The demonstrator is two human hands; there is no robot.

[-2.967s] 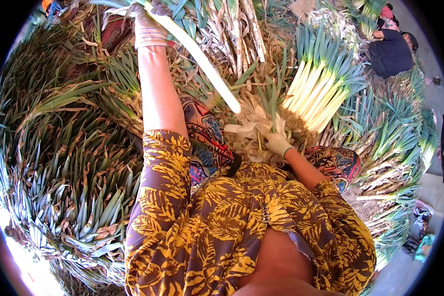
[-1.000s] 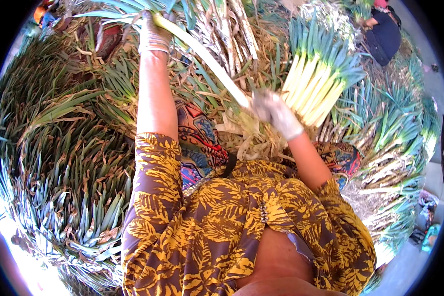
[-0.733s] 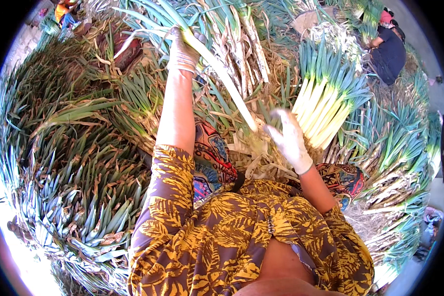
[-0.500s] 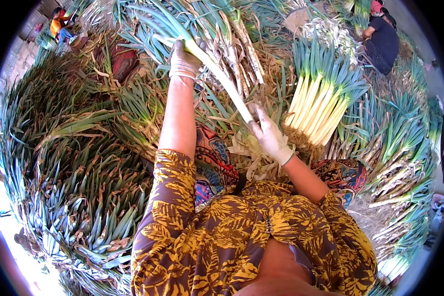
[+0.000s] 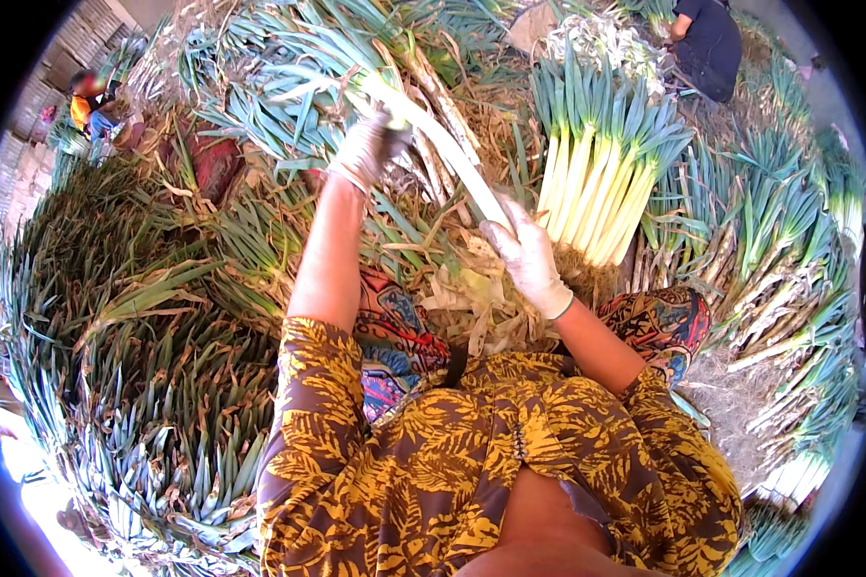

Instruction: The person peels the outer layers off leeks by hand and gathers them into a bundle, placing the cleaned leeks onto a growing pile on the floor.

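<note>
A single leek [image 5: 460,165] slants across the upper middle of the view, just below 12 o'clock, its pale shaft running from about 11 o'clock down toward 2 o'clock. The left hand [image 5: 367,152], gloved, is at 11 o'clock and closes round the shaft near the green leaves; its fingers are dark and blurred. The right hand [image 5: 529,255], in a pale glove, is at 2 o'clock and holds the lower end between thumb and fingers. The leaf tips merge with other leek tops, so where they finish cannot be told.

Behind the shaft, toward 12 o'clock, lie untrimmed stalks [image 5: 445,96] with dry, dirty skins. Beyond the right hand, at 2 o'clock, a bundle of leeks [image 5: 597,192] fans out, pale shafts down and blue-green leaves up. Below the held leek, dry peelings [image 5: 478,303] lie between the legs, which are in colourful patterned clothing [image 5: 394,337]; whether its print includes lettering is too small to tell. At 6 o'clock is the brown shirt [image 5: 423,423] with its yellow leaf print.

A dense mass of leaves [image 5: 154,375] spreads over 8 and 9 o'clock, and more leeks [image 5: 789,279] lie in rows at 3 o'clock. Farther off, a co-worker in dark clothing [image 5: 710,53] sits between 1 and 2 o'clock, and a person in orange and blue [image 5: 89,113] at 10 o'clock.
</note>
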